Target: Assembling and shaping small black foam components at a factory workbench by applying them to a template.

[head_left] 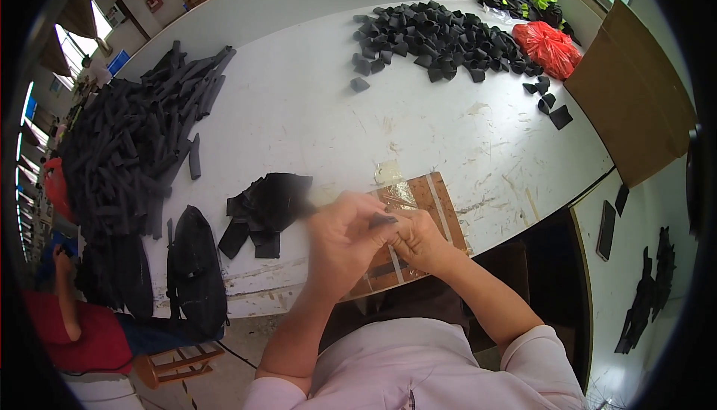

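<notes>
Both hands meet over a brown board (444,208) at the table's front edge. Between their fingers is a small dark fabric-like piece (382,221). My left hand (340,234), slightly blurred, is closed on the piece from the left. My right hand (420,240) pinches it from the right, fingers curled. Beside the right fingers shows a thin metallic tool (399,202); whether the hand holds it or it lies on the board I cannot tell. Just left of my left hand lies a loose stack of flat black pieces (261,212).
Dark strips (134,134) are heaped at the left, near a black bag (196,268). Small curled black pieces (448,40) pile up at the back, beside a red plastic bag (547,49). Cardboard (635,89) stands at the right; a phone (606,229) lies beyond. A person in red (78,328) sits at left.
</notes>
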`<state>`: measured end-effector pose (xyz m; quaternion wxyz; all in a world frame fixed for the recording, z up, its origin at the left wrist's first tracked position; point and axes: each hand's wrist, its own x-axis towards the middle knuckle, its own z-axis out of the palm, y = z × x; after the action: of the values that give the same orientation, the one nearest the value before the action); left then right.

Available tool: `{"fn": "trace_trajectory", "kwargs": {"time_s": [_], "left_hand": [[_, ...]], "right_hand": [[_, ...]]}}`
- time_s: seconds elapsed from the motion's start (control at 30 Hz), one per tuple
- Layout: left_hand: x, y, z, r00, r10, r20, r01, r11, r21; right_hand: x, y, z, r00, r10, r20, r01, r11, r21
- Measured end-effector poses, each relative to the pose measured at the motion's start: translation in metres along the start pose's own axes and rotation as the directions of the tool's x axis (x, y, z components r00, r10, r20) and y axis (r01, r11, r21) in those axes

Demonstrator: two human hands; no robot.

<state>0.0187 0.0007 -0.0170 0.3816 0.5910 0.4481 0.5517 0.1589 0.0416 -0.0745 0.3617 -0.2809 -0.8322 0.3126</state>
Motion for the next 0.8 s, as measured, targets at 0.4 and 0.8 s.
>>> {"fn": "trace_trajectory", "kwargs": {"time_s": [0.4, 0.8], "left_hand": [[0.0, 0.014, 0.006, 0.987, -0.028, -0.157, -0.053, 0.874, -0.484], [0.006, 0.015, -0.007, 0.998, 0.041, -0.042, -0.048, 0.977, -0.205]], "right_hand": [[0.013, -0.02, -0.018, 0.994, 0.065, 0.092, -0.047, 0.982, -0.184], [0.007, -0.01, -0.011, 0.984, 0.146, 0.106, -0.139, 0.987, -0.076]]}}
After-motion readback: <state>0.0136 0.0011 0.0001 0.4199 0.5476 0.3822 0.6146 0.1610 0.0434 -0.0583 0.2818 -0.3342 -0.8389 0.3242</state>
